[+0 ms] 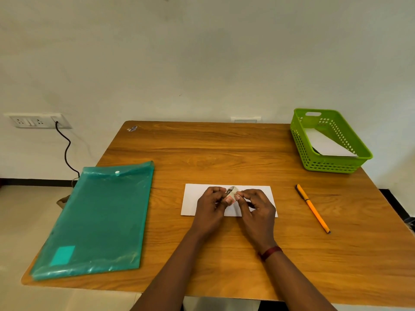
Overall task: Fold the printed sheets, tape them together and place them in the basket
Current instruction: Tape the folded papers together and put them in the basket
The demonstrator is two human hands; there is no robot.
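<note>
Left hand point(210, 206): you pinch the tape roll point(232, 192) over the folded sheet point(193, 202).
Right hand point(256, 208): you pinch the same tape roll.
Basket point(332, 163): back right, paper inside.

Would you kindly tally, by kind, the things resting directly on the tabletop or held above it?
Green basket: 1
Teal folder: 1
Orange pen: 1
Folded sheet: 1
Tape roll: 1
Small scrap: 1
Total: 6

A plain office room: wooden desk point(224, 158), wall sockets point(33, 121), plastic document folder point(101, 218).
</note>
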